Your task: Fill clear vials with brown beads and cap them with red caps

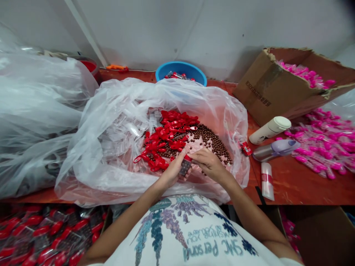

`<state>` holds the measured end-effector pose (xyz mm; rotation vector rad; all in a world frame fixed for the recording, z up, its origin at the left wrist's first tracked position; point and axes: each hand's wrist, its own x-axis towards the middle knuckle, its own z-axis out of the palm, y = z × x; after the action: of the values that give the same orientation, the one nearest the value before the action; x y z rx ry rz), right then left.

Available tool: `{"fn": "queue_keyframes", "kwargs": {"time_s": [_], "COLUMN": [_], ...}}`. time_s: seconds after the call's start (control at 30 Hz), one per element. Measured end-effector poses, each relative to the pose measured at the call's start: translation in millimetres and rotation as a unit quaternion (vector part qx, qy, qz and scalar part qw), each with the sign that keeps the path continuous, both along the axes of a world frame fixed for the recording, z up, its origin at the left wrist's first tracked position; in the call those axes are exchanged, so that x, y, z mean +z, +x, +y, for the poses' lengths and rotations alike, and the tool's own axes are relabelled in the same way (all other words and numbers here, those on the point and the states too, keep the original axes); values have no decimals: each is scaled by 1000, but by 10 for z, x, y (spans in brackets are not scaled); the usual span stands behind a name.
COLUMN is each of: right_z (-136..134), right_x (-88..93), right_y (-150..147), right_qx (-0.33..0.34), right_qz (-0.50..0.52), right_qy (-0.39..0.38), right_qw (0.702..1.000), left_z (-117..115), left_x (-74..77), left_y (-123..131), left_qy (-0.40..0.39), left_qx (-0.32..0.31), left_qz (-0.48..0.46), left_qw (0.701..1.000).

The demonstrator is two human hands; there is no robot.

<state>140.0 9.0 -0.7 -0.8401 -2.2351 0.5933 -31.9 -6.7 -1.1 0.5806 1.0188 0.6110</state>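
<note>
A small clear container (184, 168) with dark contents and a red cap stands in my left hand (175, 169), whose fingers curl round its body. At its red top, the fingertips of my right hand (208, 162) are pinched together against the cap. Beyond both hands lies a heap of red plastic caps (172, 129) with loop ends. Brown beads (212, 140) are spread to the right of the caps. Clear empty containers (122, 129) are piled on the left. All of these lie on an opened translucent plastic bag (100, 181).
A blue basin (181, 69) stands at the back. On the right are a cardboard box (260, 88), a white bottle (269, 130), a steel flask (274, 149) and pink-capped tubes (324, 144). Full plastic bags (36, 122) bulge at left. Filled red-capped containers (47, 236) lie below the table edge.
</note>
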Motion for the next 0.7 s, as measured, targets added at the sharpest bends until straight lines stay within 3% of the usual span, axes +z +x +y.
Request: {"fn": "queue_keyframes", "kwargs": {"time_s": [0.13,0.33,0.47,0.7], "right_z": [-6,-103,-176,-212], "right_x": [6,-14,-25,44], "right_y": [-7,-126,-187,-201], "right_qx": [2,-98,-125,-103], "right_qz": [-5,52,69,22], "right_qy": [5,-11,-13,11], "right_qw": [1000,994,990,994], "left_z": [16,34,30,17], "left_x": [20,52,42,-12], "left_y": [-21,-6,-5,-3], "left_qy": [9,22,15,24], "left_qx": [-13,24,22,13], "left_qz": [37,6,19,1], "left_qw": [999,999,999,1000]}}
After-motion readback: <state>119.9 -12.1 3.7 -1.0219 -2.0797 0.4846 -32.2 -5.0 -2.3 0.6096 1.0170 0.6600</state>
